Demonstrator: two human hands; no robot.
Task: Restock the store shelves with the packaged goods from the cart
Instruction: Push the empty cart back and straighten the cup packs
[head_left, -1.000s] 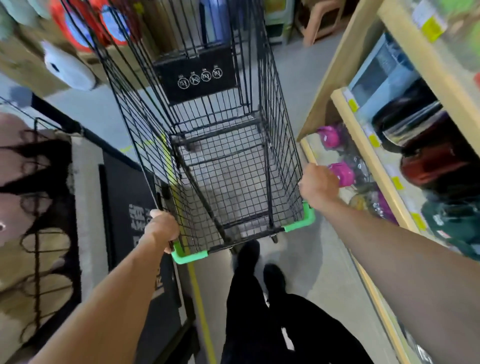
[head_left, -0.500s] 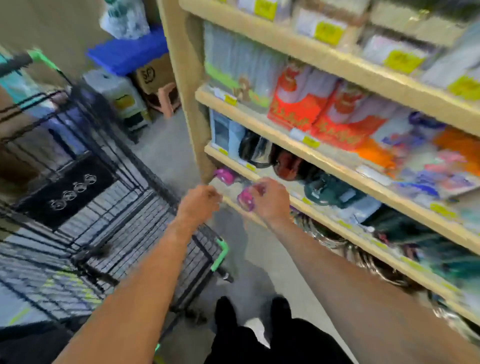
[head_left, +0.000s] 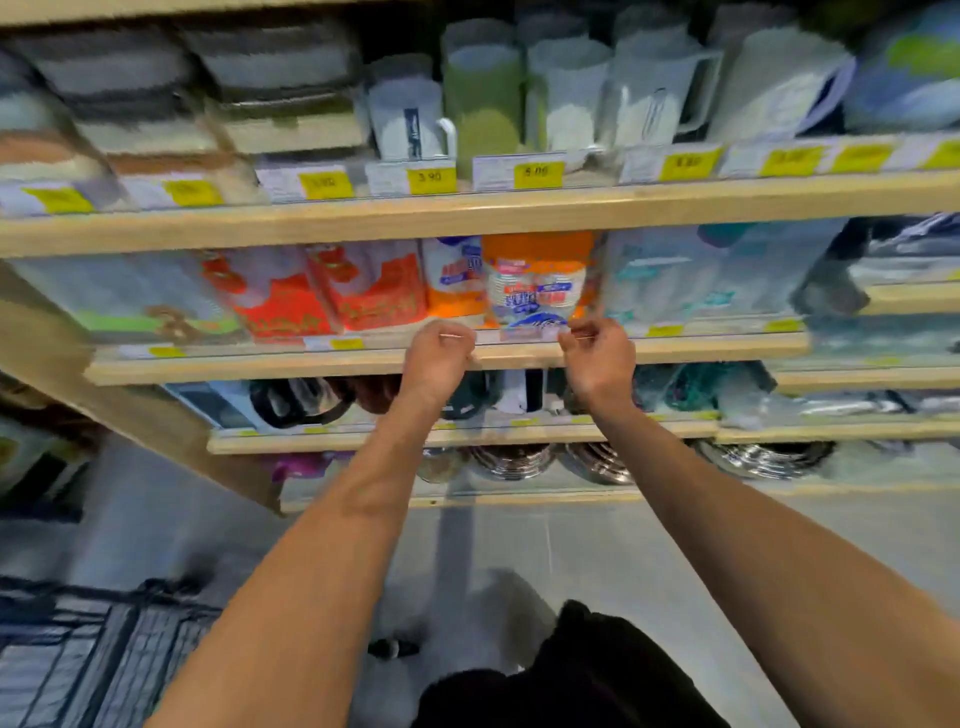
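Hands (head_left: 439, 358) now seemingly below packet (head_left: 537, 283)

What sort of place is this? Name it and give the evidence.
Most likely a housewares aisle in a retail store: wooden shelves edged with yellow price tags, rows of plastic jugs and packaged goods, and a wire cart alongside.

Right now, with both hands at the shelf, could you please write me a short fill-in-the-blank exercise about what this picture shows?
1. The left hand and right hand are at the bottom of an ____ packet.
2. The price tags on the shelf edge are ____.
3. The jugs stand on the shelf ____ the packet.
4. The cart is at the picture's lower ____.

Missing words: orange; yellow; above; left
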